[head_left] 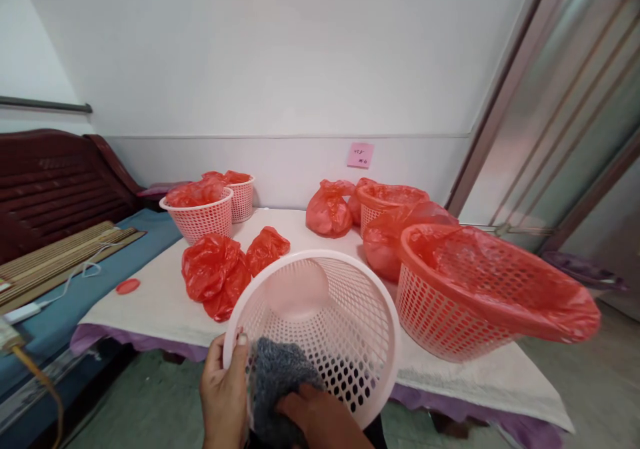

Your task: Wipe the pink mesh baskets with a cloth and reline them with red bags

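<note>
A pale pink plastic basket (320, 257) with a perforated wall is tilted so that its mouth faces me. On its left rim my left hand (225, 385) is closed, thumb over the edge. My right hand (317, 415) reaches inside and presses a dark blue-grey cloth (280, 369) against the lower left wall. The fingers of that hand are bent over the cloth, partly hidden by its folds. Behind the basket lie two crumpled red plastic bags (216, 272) on the white table cover (165, 302).
Two baskets with red bags (200, 219) stand at the back left. On the right are a large red-lined basket (450, 309), another lined basket (367, 215) and tied red bags (327, 212). A red disc (128, 286) lies left. A pink note (360, 155) is on the wall.
</note>
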Motion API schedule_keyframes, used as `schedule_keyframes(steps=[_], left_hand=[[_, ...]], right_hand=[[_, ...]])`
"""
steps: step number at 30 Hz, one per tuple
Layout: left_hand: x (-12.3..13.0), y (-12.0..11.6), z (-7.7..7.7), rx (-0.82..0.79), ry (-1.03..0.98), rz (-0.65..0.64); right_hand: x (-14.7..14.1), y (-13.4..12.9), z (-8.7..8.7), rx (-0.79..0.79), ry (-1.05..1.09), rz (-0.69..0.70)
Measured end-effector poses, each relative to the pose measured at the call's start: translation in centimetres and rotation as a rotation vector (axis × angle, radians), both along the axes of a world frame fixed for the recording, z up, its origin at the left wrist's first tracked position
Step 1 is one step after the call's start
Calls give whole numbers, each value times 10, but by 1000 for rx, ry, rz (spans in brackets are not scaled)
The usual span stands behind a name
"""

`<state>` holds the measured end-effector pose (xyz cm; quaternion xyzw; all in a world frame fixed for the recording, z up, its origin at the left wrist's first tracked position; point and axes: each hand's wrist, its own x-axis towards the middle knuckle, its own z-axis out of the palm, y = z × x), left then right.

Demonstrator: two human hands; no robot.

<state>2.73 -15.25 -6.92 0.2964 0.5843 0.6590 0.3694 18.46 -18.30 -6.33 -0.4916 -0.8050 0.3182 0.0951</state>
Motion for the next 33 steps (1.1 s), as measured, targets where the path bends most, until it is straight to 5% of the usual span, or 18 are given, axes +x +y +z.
schedule_keyframes(steps=[3, 5, 10, 14, 17, 21, 28, 33], left_hand=[[-12, 6, -3, 25, -109, 36], [-16, 9, -2, 31, -157, 67], [-20, 9, 3, -9, -241, 99], [-16, 8, 5, 1, -271, 97], [-13, 8, 9, 0, -298, 74], [-11, 10, 7, 10, -279, 48], [-18, 26, -16, -25, -51, -112], [-25, 40, -32, -8, 62, -224]], right_hand=[[30, -3, 7, 91, -324, -138], [51, -8, 7, 223, -325, -305], [82, -15, -7, 520, 166, -670], [85, -13, -29, 468, 445, -908], [82, -7, -39, 383, 538, -937], [75, 1, -31, 242, 743, -836], [73, 3, 3, 344, 917, -881], [72, 22, 44, 408, 942, -822]])
